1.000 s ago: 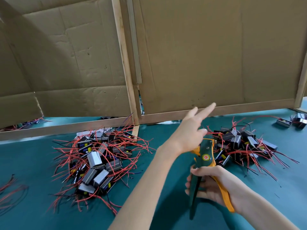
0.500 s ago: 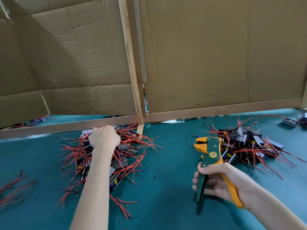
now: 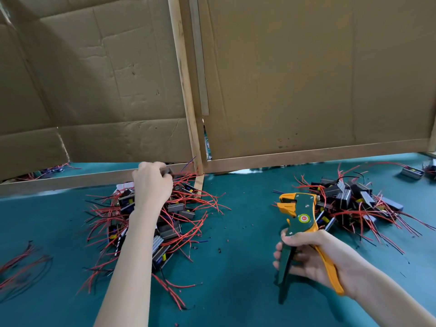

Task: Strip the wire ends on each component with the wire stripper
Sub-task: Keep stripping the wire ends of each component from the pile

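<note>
My left hand is over the far end of the left pile of components, small grey-black blocks with red wires. Its fingers pinch one dark component lifted just above the pile. My right hand grips the handles of the green and orange wire stripper, which stands upright with its jaws pointing left, above the green table. A second pile of components lies just right of the stripper's head.
Cardboard panels on a wooden frame wall off the back of the table. Loose red wires lie at the left edge. More components sit at the far right. Small black insulation bits dot the cloth between the piles.
My left hand swung from the right pile over to the left pile, reached into it, and now lifts one component at its far end. The right hand with the stripper stayed put.
</note>
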Available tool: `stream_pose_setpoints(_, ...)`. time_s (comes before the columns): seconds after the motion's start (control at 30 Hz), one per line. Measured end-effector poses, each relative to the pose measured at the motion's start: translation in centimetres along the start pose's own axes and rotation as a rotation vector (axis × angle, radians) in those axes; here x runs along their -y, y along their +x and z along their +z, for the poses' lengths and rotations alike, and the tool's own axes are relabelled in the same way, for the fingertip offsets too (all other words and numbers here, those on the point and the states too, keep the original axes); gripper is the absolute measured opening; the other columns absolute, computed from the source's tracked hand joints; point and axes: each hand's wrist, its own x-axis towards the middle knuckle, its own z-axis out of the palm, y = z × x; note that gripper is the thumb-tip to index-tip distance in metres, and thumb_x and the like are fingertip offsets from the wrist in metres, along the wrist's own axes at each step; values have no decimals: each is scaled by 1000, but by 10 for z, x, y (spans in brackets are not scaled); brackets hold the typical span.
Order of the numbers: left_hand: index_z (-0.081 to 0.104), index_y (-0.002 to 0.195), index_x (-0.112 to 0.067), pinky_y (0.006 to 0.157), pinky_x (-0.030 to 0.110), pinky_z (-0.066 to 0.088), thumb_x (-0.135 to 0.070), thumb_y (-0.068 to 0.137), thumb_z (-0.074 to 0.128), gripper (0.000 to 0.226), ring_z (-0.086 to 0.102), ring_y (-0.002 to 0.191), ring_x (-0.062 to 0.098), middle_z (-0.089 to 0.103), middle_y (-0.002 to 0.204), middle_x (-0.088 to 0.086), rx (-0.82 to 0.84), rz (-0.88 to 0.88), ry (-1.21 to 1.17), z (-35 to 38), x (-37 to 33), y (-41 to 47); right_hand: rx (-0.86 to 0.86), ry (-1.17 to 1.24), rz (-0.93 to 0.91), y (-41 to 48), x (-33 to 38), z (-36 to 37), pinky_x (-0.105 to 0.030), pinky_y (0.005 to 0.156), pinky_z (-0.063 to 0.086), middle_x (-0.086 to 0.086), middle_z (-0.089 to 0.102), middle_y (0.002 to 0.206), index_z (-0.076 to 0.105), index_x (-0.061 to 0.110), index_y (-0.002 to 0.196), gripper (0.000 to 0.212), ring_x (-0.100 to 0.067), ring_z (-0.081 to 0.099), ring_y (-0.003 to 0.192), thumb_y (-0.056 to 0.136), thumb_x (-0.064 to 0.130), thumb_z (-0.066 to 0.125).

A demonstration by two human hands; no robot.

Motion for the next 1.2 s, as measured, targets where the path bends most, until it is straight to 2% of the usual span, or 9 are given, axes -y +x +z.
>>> stream_pose_setpoints(0.23, 65, 106, -20, 94, 44, 33, -16, 92, 55, 18, 40, 117, 32, 55, 122, 4, -87, 70, -124, 7, -24, -5, -24, 18, -17, 3, 0, -3, -47, 63, 59, -23, 64, 77, 71, -1, 67, 5, -37, 68, 67, 63, -3, 69)
stream_pose_setpoints(0.37, 66, 104, -16, 85, 35, 38, -15, 92, 59, 14, 46, 106, 25, 62, 109, 2, -217, 289, -232, 10, -42, -11, -27, 28, -38, 7, -1, -5, -47, 65, 59, -21, 64, 75, 71, 1, 67, 5, -36, 68, 67, 65, -2, 68)
stream_pose_setpoints(0.5, 61, 96, -20, 70, 10, 41, -13, 90, 60, 9, 57, 81, 9, 64, 87, -7, 55, 284, -578, 21, -63, -26, -40, 58, -61, 8, 0, -6, -46, 62, 59, -22, 65, 74, 72, 1, 66, 5, -35, 69, 66, 64, -1, 68)
stream_pose_setpoints(0.7, 57, 103, -16, 68, 35, 54, -8, 96, 44, 16, 57, 59, 21, 58, 75, 4, 559, 135, -455, 63, -66, -47, -65, 88, -77, 8, 3, -7, -46, 60, 59, -22, 64, 74, 69, 0, 67, 5, -35, 68, 65, 64, -1, 66)
stream_pose_setpoints(0.77, 57, 99, -16, 68, 35, 52, -13, 93, 49, 10, 61, 63, 25, 61, 78, 6, 660, 149, -292, 73, -63, -53, -70, 91, -85, 7, 4, -7, -45, 59, 59, -23, 64, 75, 69, -1, 68, 4, -35, 69, 64, 65, -2, 66)
stream_pose_setpoints(0.87, 61, 98, -15, 68, 31, 41, -21, 89, 56, 11, 58, 82, 25, 65, 96, 8, 718, 222, -39, 82, -60, -61, -67, 94, -86, 6, 4, -7, -45, 58, 59, -23, 64, 74, 69, -1, 66, 4, -34, 69, 63, 64, -2, 65)
stream_pose_setpoints(0.97, 65, 97, -7, 77, 33, 44, -12, 89, 53, 16, 60, 98, 29, 67, 106, 12, 787, 270, 82, 87, -58, -63, -62, 92, -83, 5, 4, -6, -44, 57, 59, -23, 64, 74, 69, -1, 67, 4, -34, 69, 63, 65, -2, 65)
stream_pose_setpoints(1.1, 61, 111, -11, 91, 28, 44, 2, 83, 44, 35, 57, 111, 22, 64, 117, 5, 856, 271, -16, 91, -57, -62, -62, 95, -81, 6, 4, -7, -45, 59, 59, -23, 64, 75, 69, -1, 68, 5, -35, 68, 64, 64, -2, 66)
stream_pose_setpoints(1.2, 63, 109, -12, 86, 22, 43, -8, 89, 54, 22, 60, 99, 15, 68, 108, 2, 747, 269, -196, 96, -60, -67, -65, 103, -76, 8, 3, -7, -46, 60, 59, -22, 64, 74, 68, -1, 71, 9, -35, 68, 65, 62, -2, 67)
